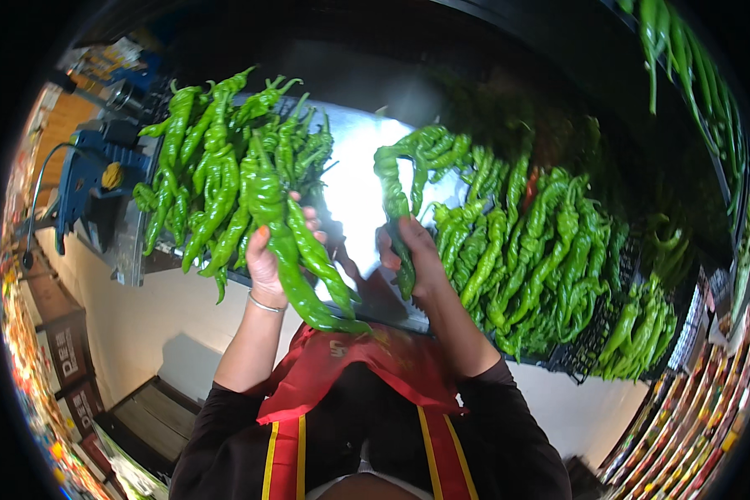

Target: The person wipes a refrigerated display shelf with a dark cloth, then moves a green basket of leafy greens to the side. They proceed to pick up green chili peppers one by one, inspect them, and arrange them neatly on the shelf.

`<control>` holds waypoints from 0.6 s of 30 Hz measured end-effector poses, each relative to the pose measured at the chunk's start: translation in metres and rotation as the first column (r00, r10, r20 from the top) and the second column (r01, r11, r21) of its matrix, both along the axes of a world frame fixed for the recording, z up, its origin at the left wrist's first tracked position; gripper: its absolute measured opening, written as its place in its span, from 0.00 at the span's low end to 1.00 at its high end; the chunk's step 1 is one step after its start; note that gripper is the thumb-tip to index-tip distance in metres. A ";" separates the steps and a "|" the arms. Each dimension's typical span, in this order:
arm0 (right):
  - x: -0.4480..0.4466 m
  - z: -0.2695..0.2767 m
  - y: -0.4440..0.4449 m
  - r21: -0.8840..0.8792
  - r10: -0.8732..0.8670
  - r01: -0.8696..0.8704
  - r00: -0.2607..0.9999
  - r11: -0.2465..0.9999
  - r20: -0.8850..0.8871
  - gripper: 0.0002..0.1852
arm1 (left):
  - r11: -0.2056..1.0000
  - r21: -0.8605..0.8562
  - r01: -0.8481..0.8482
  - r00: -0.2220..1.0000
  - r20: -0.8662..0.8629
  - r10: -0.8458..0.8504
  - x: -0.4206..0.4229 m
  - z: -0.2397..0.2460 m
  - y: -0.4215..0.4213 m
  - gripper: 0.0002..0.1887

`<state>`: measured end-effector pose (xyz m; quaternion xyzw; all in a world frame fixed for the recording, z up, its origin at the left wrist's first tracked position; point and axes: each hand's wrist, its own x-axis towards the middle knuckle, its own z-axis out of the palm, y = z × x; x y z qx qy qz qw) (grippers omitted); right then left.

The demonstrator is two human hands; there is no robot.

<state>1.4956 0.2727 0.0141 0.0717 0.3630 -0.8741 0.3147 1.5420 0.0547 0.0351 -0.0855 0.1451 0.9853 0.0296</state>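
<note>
My left hand [267,255], with a bracelet at its wrist, holds long green peppers [279,231] whose tips hang towards my red apron [350,369]. Behind them a pile of wrinkled green peppers [220,169] lies on the left. My right hand [415,253] is closed around a curved green pepper [387,175] at the edge of the right pile. That larger pile of green peppers [537,262] spreads to the right, with a red pepper [530,187] among them. A shiny, brightly lit metal surface [356,181] shows between the piles.
A black plastic crate [575,359] edges the right pile, beside a smaller bunch of green peppers [640,337]. Long thin green vegetables [694,69] lie at the upper right. A blue device [78,187] stands at the left. Cardboard boxes [62,337] and a dark bin [150,419] are lower left.
</note>
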 end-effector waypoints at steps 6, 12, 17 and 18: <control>0.056 -0.006 0.088 0.244 -0.178 0.196 0.979 0.950 -0.095 0.21 | 0.997 -0.051 0.060 0.996 -0.059 -0.063 -0.003 -0.008 -0.023 0.34; 0.076 0.018 0.159 0.403 -0.531 0.664 0.747 0.630 -0.401 0.30 | 0.986 -0.060 0.156 0.987 -0.039 -0.159 -0.014 -0.018 -0.013 0.29; 0.098 0.028 0.185 0.390 -0.676 0.836 0.545 0.386 -0.497 0.30 | 0.979 -0.108 0.175 0.984 -0.004 -0.177 -0.023 -0.016 0.000 0.31; 0.101 0.028 0.194 0.373 -0.717 0.877 0.467 0.301 -0.518 0.29 | 0.972 -0.121 0.200 0.979 -0.018 -0.204 -0.024 -0.015 0.000 0.31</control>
